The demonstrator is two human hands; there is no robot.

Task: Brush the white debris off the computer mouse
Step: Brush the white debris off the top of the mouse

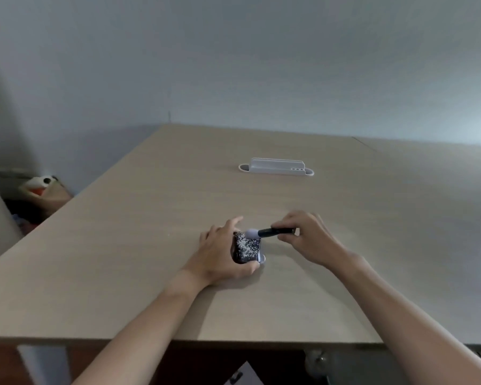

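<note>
The mouse [246,250] is black, thickly speckled with white debris [247,245], and is held just above or on the worktop [139,223] near its front middle; which cannot be told. It is gripped from its left side by the left hand [220,254], the fingers wrapped around it. A brush [267,232] is pinched in the fingers of the right hand [306,237], its pale head laid on the far end of the mouse. The brushing step is judged to be at its start, since most of the debris is still in place. Short strokes across the top toward the right are called for next, with the mouse kept steady. Wide bare room is left on every side; the front edge lies near the forearms. A grey holder [277,166] stands well apart, farther back.
</note>
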